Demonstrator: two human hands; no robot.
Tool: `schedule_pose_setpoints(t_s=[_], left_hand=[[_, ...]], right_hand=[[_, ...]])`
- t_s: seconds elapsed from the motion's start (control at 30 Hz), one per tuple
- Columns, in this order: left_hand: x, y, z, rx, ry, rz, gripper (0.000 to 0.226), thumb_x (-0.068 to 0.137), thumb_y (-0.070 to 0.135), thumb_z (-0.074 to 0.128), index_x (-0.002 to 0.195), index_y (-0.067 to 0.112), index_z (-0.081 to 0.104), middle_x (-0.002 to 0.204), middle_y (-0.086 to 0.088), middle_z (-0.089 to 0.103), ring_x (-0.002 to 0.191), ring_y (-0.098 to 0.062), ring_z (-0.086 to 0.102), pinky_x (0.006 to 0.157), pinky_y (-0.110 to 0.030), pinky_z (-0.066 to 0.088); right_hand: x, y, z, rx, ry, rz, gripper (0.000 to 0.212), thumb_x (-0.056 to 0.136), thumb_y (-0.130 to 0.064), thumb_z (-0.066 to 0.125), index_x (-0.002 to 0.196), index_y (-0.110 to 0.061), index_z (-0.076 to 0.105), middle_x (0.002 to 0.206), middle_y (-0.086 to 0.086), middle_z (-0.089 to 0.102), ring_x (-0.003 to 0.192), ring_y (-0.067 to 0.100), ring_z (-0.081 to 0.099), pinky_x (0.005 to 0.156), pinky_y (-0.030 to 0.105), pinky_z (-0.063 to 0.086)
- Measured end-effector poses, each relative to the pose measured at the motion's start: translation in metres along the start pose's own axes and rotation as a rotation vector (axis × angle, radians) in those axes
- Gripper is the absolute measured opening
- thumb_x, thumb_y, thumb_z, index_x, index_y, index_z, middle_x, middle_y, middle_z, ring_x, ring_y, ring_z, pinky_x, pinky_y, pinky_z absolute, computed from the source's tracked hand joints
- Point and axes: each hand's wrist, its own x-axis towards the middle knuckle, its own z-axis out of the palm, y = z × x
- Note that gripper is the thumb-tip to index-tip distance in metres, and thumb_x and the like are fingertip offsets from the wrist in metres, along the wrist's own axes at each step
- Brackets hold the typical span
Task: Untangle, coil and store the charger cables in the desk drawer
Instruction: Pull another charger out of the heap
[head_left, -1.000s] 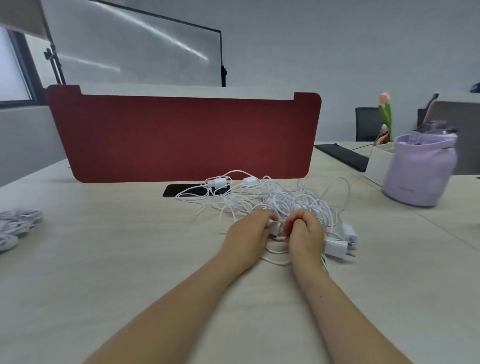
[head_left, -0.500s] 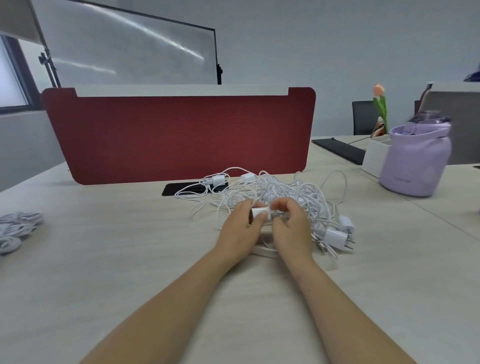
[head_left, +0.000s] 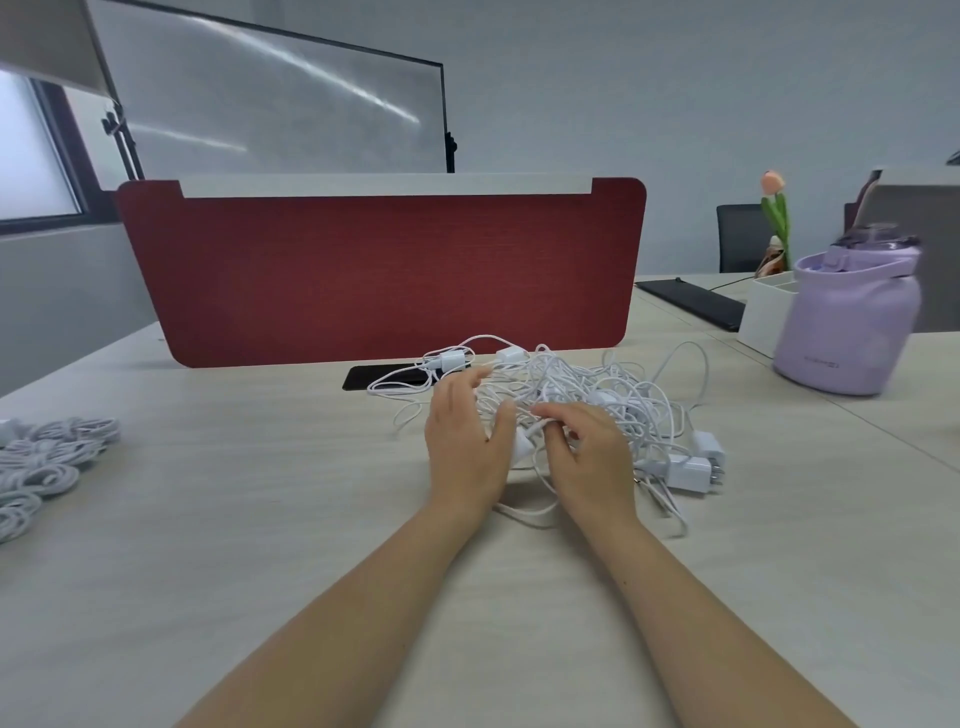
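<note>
A tangled pile of white charger cables lies on the light wooden desk, in front of the red divider. My left hand is at the pile's left side with its fingers stretched out over the wires. Its thumb lies against a white charger plug. My right hand has its fingers curled and pinches the cable just beside that plug. Two more white plugs lie at the right edge of the pile. Several coiled white cables sit at the far left of the desk. No drawer is in view.
A red desk divider stands behind the pile, with a black cable slot in the desk at its foot. A lilac water bottle, a white organiser box and a black keyboard stand at the right.
My left hand has let its fingers spread out over the pile instead of curling round the plug. My right hand has kept its pinch on the cable. The view has tilted slightly.
</note>
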Motion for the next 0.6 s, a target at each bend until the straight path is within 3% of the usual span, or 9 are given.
schedule_pose_setpoints(t_s=[0.13,0.23,0.33,0.43,0.5,0.6], left_hand=[[-0.004,0.013,-0.008,0.206,-0.077,0.204,0.026,0.087,0.051,0.05,0.088,0.026,0.059,0.088,0.013,0.058,0.091,-0.012,0.053,0.089,-0.035,0.037],[-0.01,0.019,-0.015,0.29,-0.154,0.22,0.03,0.091,0.05,0.041,0.088,0.026,0.059,0.079,0.016,0.055,0.084,-0.01,0.051,0.09,-0.037,0.035],[-0.007,0.026,-0.032,0.176,-0.149,0.214,0.026,0.094,0.034,0.037,0.085,0.024,0.059,0.072,0.014,0.053,0.075,-0.011,0.049,0.079,-0.04,0.042],[-0.002,0.031,-0.056,-0.099,-0.11,-0.058,0.023,0.092,0.028,0.036,0.079,0.024,0.054,0.069,0.011,0.057,0.07,-0.012,0.053,0.067,-0.034,0.043],[0.001,0.028,-0.07,-0.261,-0.046,-0.238,0.023,0.092,0.02,0.038,0.075,0.013,0.052,0.068,0.004,0.055,0.066,-0.014,0.051,0.063,-0.033,0.041],[0.005,0.015,-0.094,-0.322,0.012,-0.442,0.026,0.095,0.01,0.039,0.072,0.011,0.05,0.068,-0.002,0.054,0.06,-0.013,0.048,0.055,-0.025,0.037]], right_hand=[[-0.001,-0.01,-0.005,0.076,0.021,0.044,0.028,0.087,-0.001,0.064,0.101,-0.022,0.075,0.094,-0.015,0.067,0.093,0.012,0.062,0.082,0.026,0.05],[-0.001,-0.021,-0.01,0.168,0.076,0.059,0.028,0.085,0.002,0.065,0.094,-0.024,0.07,0.089,-0.019,0.067,0.084,0.005,0.063,0.075,0.013,0.048],[0.003,-0.036,-0.01,0.168,0.112,-0.029,0.02,0.089,0.0,0.065,0.095,-0.019,0.069,0.089,-0.016,0.066,0.083,0.004,0.062,0.073,0.007,0.045],[0.011,-0.051,0.003,0.174,0.101,-0.035,0.014,0.093,-0.007,0.063,0.099,-0.019,0.068,0.093,-0.015,0.065,0.086,0.003,0.061,0.076,0.013,0.047],[0.015,-0.062,0.017,0.175,0.036,-0.003,0.015,0.095,-0.012,0.06,0.106,-0.018,0.068,0.1,-0.012,0.066,0.097,0.007,0.06,0.085,0.022,0.048],[0.014,-0.073,0.047,0.13,-0.083,0.016,0.019,0.096,-0.013,0.055,0.109,-0.018,0.068,0.106,-0.009,0.066,0.106,0.015,0.057,0.094,0.033,0.045]])
